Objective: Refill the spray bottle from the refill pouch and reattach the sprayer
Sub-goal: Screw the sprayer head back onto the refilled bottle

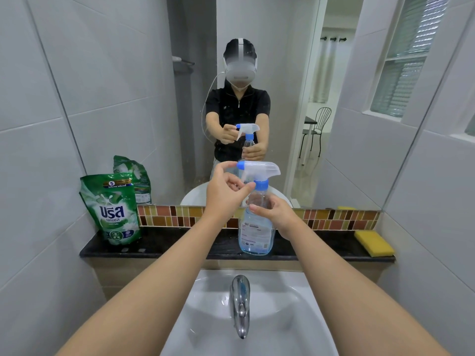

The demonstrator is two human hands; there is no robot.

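Spray bottle (255, 227) upright on dark counter (180, 246) behind sink (282, 304), above faucet (240, 304); clear, holding liquid. Sprayer (259, 172) seated on neck, blue collar, blue nozzle pointing left. Right hand (275, 214) wrapped around bottle's upper body. Left hand (227, 191) at sprayer: thumb and finger pinched beside blue collar, index tip touching nozzle. Refill pouch (113, 209) green, standing far left of bottle against wall. Yellow sponge (374, 242) far right of bottle on counter. Mirror (257, 73) behind bottle.
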